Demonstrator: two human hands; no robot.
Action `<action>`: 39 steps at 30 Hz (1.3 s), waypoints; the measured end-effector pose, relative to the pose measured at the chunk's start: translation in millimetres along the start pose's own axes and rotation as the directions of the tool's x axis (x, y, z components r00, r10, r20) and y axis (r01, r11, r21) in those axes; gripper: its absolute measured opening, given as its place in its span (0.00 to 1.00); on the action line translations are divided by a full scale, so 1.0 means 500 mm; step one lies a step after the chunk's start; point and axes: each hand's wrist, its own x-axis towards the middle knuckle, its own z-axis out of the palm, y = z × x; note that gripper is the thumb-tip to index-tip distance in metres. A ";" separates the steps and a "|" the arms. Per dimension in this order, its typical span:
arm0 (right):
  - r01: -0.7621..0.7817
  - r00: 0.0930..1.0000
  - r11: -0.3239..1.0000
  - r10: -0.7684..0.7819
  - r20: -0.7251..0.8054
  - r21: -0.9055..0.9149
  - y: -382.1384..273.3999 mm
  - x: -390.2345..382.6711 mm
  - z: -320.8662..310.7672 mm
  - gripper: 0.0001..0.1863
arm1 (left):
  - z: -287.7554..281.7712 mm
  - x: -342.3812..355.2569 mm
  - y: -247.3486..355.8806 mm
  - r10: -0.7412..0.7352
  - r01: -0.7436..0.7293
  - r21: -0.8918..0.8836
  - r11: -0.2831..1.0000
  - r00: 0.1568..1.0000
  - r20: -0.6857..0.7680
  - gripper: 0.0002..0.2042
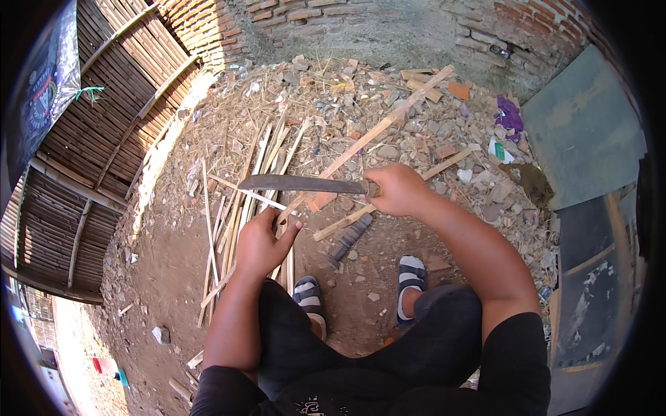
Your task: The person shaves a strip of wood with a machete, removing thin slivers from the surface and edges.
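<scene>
My right hand (397, 191) is wrapped round the handle of a machete. Its long, dark, worn blade (298, 183) points left and crosses over a wooden strip (368, 139). That pale, narrow strip slants up and away to the right, toward the rubble. Its near end is in my left hand (263, 244), thumb stretched along the side and fingers mostly hidden underneath. Whether the blade touches the strip, I cannot tell. Below the machete, a dark, ridged, rod-like piece (349, 240) lies on the dirt beside another length of wood (343, 223).
Several thin wood strips (239, 222) lie in a loose pile at my left. Rubble (416, 132) spreads toward a brick wall (361, 28). A bamboo wall (90, 132) stands left, grey panels (583, 125) right. My sandalled feet (309, 298) are close below the machete.
</scene>
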 end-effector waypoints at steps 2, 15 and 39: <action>0.081 0.996 0.995 -0.078 0.042 -0.054 -0.014 0.002 0.009 0.19 | 0.004 0.001 -0.015 0.047 -0.047 -0.006 0.999 0.998 -0.029 0.22; -0.405 0.846 0.895 0.444 -0.296 0.186 0.159 -0.024 0.001 0.23 | -0.020 -0.002 -0.031 -0.034 0.033 0.042 0.999 0.999 0.010 0.20; -0.301 0.892 0.922 0.363 -0.272 0.244 0.098 -0.010 0.003 0.26 | -0.006 -0.001 -0.040 -0.027 0.029 -0.070 0.997 0.999 0.041 0.16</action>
